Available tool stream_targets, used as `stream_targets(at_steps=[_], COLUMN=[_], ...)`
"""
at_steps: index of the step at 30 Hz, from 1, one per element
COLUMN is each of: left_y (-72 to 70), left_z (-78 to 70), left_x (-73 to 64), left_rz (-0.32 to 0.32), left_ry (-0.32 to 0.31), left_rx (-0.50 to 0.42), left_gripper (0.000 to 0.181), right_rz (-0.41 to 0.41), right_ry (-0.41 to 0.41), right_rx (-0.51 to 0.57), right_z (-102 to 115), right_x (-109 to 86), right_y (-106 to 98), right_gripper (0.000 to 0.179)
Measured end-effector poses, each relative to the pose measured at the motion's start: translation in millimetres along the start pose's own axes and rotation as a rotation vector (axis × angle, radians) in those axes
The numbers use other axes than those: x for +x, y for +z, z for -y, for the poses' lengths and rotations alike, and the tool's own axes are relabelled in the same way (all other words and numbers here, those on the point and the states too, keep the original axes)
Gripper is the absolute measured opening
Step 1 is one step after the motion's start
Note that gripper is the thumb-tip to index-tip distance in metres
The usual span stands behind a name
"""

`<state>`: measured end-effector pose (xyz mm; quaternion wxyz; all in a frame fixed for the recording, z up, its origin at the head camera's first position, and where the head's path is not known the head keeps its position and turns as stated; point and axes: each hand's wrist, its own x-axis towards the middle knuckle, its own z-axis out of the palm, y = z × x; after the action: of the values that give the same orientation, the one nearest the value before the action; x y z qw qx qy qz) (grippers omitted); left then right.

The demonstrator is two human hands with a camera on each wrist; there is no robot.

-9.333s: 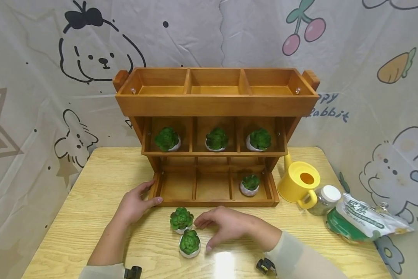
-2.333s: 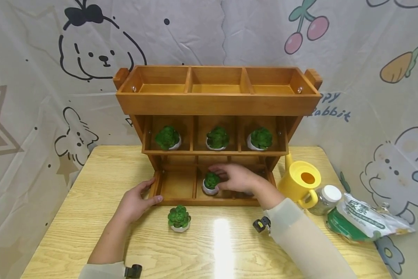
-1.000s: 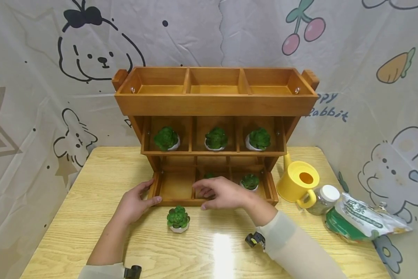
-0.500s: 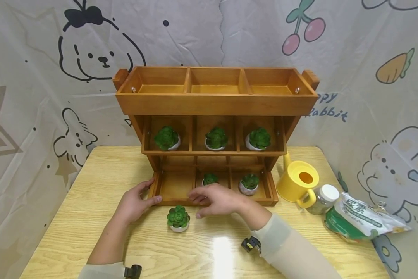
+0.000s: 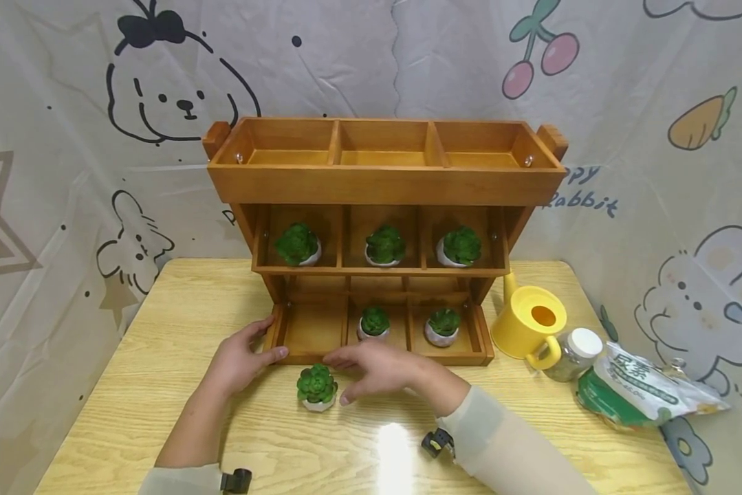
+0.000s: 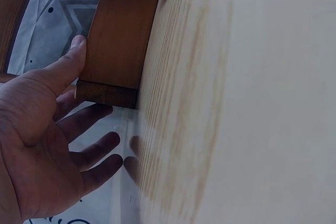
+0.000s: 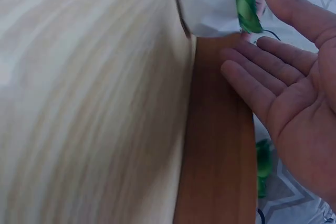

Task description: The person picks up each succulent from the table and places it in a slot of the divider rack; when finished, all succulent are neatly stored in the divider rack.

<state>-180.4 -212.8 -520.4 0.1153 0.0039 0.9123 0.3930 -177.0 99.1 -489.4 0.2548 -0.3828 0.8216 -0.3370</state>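
Observation:
The left hand (image 5: 236, 359) grips the lower left front corner of a wooden tiered shelf (image 5: 383, 188), with its thumb at the front rim and fingers along the outer side. In the left wrist view, the thumb presses the board's edge while the other fingers spread beyond its end. The right hand (image 5: 373, 371) has its fingers extended and thumb apart, just right of a potted succulent (image 5: 317, 385) on the table. The right wrist view shows that hand holding nothing, its fingertips close to the white pot (image 7: 207, 3). Two more succulents stand in the bottom tier's middle (image 5: 374, 322) and right compartments.
Three succulents (image 5: 385, 244) fill the middle tier; the top tier has three compartments. Right of the shelf are a yellow watering can (image 5: 528, 323), a white-lidded jar (image 5: 575, 354) and a green-and-white bag (image 5: 646, 388). Printed cloth (image 5: 67, 172) surrounds the table (image 5: 179, 302).
The right hand took one succulent from the table, set it in the bottom middle compartment, let go, and came forward and left toward the other succulent. The left hand stayed on the shelf corner.

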Motion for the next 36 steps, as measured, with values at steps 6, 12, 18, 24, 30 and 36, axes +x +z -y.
stream_targets(at_steps=[6, 12, 18, 24, 30, 36], left_y=[-0.6, -1.3, -0.8, 0.0, -0.4, -0.1], left_z=[0.1, 0.6, 1.8, 2.1, 1.5, 0.8], left_x=[-2.0, -3.9, -3.2, -2.0, -1.6, -1.3], left_rz=[-0.006, -0.01, -0.005, -0.007, -0.015, -0.012], left_ry=[0.011, 0.015, 0.012, 0.025, 0.03, 0.027], left_rx=[-0.003, -0.007, -0.008, -0.004, -0.002, 0.0], left_gripper=[0.084, 0.084, 0.085, 0.084, 0.084, 0.084], right_rz=[0.015, 0.014, 0.005, 0.006, 0.006, 0.002], right_ry=[-0.013, -0.025, -0.023, -0.026, -0.04, -0.055], right_rx=[-0.053, -0.12, -0.12, -0.111, -0.12, -0.134], right_z=[0, 0, 1, 5, 5, 6], right_x=[7.1, 15.0, 21.5, 24.5, 26.9, 29.3], right_y=[8, 15, 19, 20, 22, 25], right_gripper=[0.083, 0.088, 0.091, 0.094, 0.094, 0.085])
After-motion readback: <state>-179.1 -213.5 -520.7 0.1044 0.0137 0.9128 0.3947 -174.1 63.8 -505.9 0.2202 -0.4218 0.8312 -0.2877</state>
